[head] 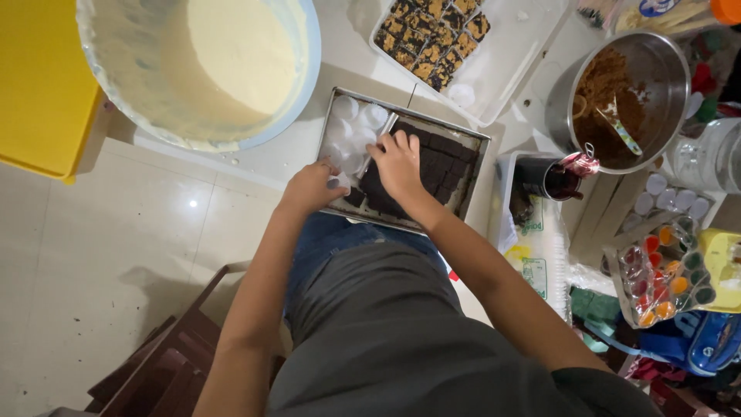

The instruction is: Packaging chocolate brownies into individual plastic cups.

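- Dark brown cake squares (pixel 444 166) are laid in a metal tray (pixel 478 166) on the floor, with small white paper cups (pixel 356 123) placed at the tray's left end.
- The right hand (pixel 397 164) is pressed flat on the squares, fingers spread open; nothing is seen gripped.
- The left hand (pixel 312 187) is curled at the cups; whether 1 cup is held cannot be told.
- A big bowl of pale batter (pixel 231 58) is seen above.

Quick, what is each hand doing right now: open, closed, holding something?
Left hand: curled at the small white cups; grip cannot be told.
Right hand: open, flat on the dark brownie squares.
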